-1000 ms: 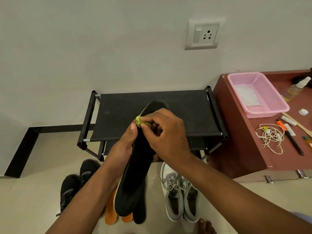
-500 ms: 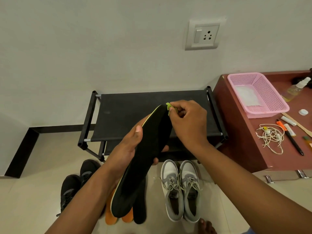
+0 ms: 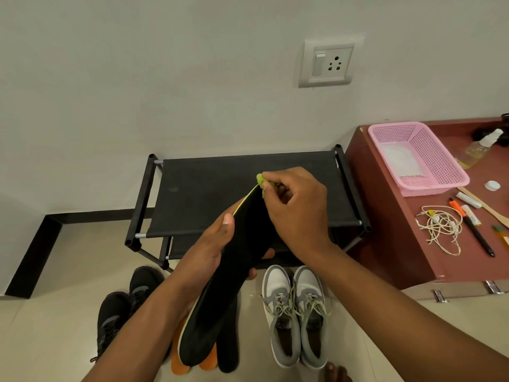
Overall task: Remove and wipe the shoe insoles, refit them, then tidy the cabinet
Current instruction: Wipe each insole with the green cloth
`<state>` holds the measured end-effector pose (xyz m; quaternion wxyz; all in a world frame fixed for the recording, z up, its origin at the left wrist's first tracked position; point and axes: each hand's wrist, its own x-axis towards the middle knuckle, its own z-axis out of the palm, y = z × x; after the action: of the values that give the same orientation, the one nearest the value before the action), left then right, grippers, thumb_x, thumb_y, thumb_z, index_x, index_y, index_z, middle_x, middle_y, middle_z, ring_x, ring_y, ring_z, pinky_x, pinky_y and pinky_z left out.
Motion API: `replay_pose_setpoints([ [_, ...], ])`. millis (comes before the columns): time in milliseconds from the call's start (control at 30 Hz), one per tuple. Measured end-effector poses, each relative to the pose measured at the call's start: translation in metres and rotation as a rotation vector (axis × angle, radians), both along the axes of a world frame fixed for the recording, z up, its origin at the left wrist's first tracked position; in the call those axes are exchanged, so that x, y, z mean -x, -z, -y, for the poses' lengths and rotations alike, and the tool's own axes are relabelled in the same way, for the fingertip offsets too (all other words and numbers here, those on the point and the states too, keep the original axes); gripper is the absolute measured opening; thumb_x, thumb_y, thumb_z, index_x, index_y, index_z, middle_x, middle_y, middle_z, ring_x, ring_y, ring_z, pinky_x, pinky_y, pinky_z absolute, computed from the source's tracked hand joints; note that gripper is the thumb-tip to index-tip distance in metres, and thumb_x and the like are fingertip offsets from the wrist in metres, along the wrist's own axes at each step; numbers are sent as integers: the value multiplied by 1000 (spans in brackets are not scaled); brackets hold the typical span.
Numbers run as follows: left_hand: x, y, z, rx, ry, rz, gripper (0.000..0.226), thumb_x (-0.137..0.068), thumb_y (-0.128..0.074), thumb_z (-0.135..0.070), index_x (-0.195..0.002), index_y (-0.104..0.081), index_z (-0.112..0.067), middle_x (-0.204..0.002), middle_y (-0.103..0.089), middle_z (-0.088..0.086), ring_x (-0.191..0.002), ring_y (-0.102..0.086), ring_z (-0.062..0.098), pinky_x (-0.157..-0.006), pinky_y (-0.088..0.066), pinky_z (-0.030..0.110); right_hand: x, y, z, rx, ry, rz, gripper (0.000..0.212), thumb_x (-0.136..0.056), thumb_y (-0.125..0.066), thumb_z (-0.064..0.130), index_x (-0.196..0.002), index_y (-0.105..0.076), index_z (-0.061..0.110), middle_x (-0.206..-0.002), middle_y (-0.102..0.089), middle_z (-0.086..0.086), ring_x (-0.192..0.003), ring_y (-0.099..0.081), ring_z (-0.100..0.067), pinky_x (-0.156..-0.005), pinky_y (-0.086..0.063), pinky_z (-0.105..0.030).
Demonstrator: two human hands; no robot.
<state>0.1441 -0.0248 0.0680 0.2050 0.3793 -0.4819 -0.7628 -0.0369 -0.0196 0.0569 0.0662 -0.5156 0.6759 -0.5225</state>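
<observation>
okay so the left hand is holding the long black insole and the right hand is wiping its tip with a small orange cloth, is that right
Not quite. The head view shows the small cloth is yellow-green, not orange. Otherwise yes: the left hand holds the long black insole and the right hand pinches the cloth at its tip.

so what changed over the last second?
The right hand, pinching the green cloth, slid from mid-insole up to the far tip of the black insole. The left hand kept its grip on the insole. Shoes and rack stayed put.
</observation>
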Motion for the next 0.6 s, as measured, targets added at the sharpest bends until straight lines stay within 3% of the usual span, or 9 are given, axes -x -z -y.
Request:
replay_pose_setpoints([
  [100,-1,0,0,34,-2,2,40,-109,-30,-42,-144,-48,-37,-122,-72,6,-109,-73,34,-80,-61,44,-6,2,-1,5,-40,-63,13,-93,-74,17,-105,-80,16,-96,-70,4,-84,-64,-5,-75,-53,-13],
  [200,-2,-1,0,27,6,-22,40,-110,-30,-42,-145,-47,-37,-128,-69,14,-113,-71,37,-82,-60,47,1,4,2,-21,17,-70,11,-93,-74,18,-103,-80,16,-94,-70,3,-82,-63,-5,-73,-51,-12],
  [333,-2,-3,0,-28,-24,-41,40,-109,-31,-42,-145,-48,-36,-128,-67,22,-101,-75,35,-75,-61,41,7,8,2,-90,62,-60,9,-92,-74,19,-98,-80,16,-88,-70,3,-78,-61,-6,-68,-46,-9],
  [433,0,-4,-1,-48,-12,-59,39,-109,-29,-41,-142,-49,-35,-122,-71,19,-98,-76,35,-73,-62,39,7,9,2,-82,66,-29,10,-93,-74,19,-100,-80,16,-89,-70,3,-79,-63,-7,-71,-53,-17],
  [500,1,-6,0,-54,-9,-63,38,-109,-28,-40,-138,-52,-35,-109,-76,13,-86,-78,30,-69,-63,36,5,5,1,-25,32,-28,13,-93,-74,18,-104,-79,16,-94,-71,3,-84,-65,-7,-75,-57,-22],
  [600,-1,-9,2,-72,-19,-96,41,-109,-30,-42,-139,-55,-31,-112,-75,14,-87,-77,30,-70,-63,40,-9,1,-3,31,-106,-89,17,-93,-74,14,-109,-79,12,-97,-71,0,-86,-64,-8,-79,-53,-16],
])
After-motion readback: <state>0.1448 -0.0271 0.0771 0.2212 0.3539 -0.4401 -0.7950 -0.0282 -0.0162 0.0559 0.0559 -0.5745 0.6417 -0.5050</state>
